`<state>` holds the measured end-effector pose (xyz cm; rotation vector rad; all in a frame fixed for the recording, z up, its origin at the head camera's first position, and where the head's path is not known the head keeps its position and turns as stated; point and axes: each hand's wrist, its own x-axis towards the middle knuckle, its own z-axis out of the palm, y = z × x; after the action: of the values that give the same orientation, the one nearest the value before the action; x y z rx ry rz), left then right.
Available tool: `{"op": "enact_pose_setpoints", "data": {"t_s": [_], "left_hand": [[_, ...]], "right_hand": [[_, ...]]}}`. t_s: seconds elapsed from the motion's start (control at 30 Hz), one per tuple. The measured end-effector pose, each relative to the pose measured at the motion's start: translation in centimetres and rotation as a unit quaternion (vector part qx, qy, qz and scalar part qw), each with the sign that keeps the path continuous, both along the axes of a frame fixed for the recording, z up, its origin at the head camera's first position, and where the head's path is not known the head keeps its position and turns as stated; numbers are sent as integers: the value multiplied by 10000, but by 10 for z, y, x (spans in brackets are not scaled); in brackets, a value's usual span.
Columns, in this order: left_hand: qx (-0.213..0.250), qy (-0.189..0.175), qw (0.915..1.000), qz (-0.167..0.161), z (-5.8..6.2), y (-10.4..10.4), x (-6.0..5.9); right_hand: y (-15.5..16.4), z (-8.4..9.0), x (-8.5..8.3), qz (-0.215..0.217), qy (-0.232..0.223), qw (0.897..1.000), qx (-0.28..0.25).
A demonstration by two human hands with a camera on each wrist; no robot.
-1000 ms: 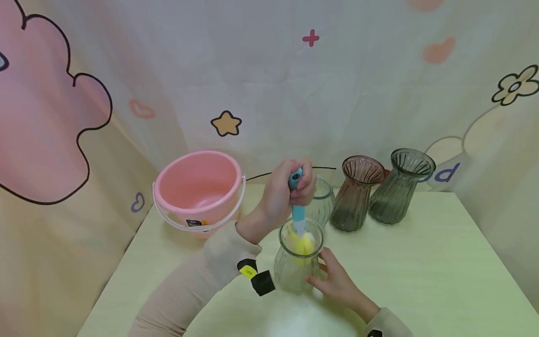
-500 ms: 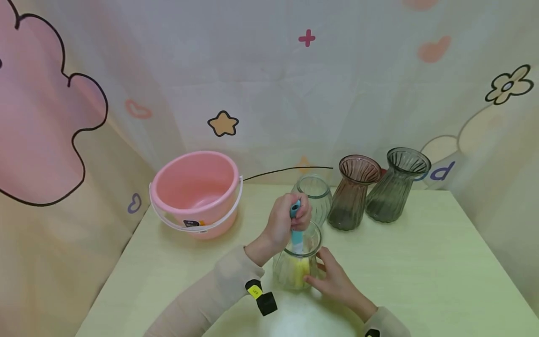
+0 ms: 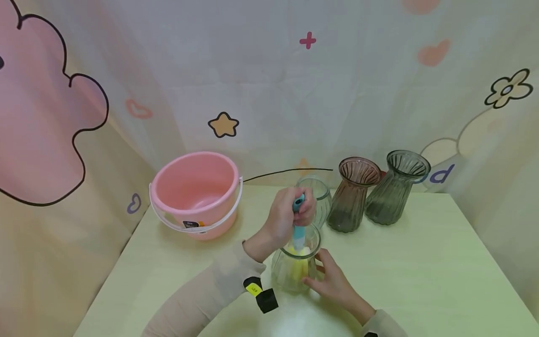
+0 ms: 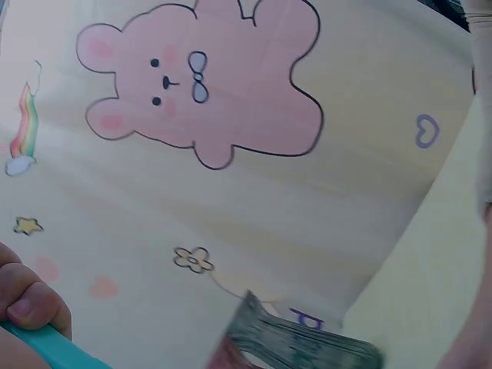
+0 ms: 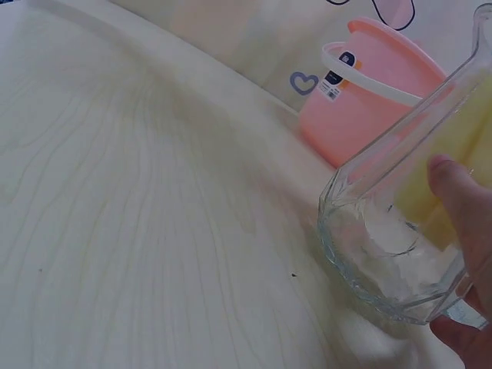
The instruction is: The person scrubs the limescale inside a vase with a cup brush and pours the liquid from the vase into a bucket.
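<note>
A person's left hand (image 3: 286,220), its beige sleeve reaching in from the lower left, is wrapped in a fist around the teal handle of a bottle brush (image 3: 298,224) held upright over a clear glass vase (image 3: 294,267). The brush's yellow sponge head sits inside the vase, below its rim. The right hand (image 3: 332,281) comes in from the lower right and cups the vase's near right side, fingers and thumb curled against the glass; the right wrist view shows a fingertip pressed on the wall.

The vase stands on a pale green table (image 3: 421,276), near its front middle. To the left, well apart, a pink bucket (image 3: 195,192) stands near the table's back left edge. Just behind the left hand is a second clear vase (image 3: 317,196), then a brown vase (image 3: 351,194) and a grey-green vase (image 3: 396,187) side by side along the back edge. Bare tabletop spreads to the right of the hands.
</note>
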<state>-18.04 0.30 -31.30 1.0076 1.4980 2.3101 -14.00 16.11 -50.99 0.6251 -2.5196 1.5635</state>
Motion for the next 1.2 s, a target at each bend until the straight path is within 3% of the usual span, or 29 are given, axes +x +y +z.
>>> {"op": "enact_pose_setpoints", "data": {"t_s": [0.3,0.43,0.57,0.83,0.97,1.2], "left_hand": [[584,402,9963,-478,72,-14,3],[616,504,9950,-603,81,-15,8],[563,417,9960,-561,70,-12,7],[564,112,9981,-209,33,-8,0],[669,-118,9977,-35,12,-7,-5],[451,-410,9981,-7,-27,-3,-10]], "right_hand": [[-3,-4,-1,-287,-127,9995,19],[-3,-3,-1,-324,-172,9993,-59],[-3,-4,-1,-295,-13,9996,54],[-4,-7,0,-268,244,9993,87],[-6,-6,1,-352,341,9988,0],[-9,-8,4,-585,422,9974,-67]]}}
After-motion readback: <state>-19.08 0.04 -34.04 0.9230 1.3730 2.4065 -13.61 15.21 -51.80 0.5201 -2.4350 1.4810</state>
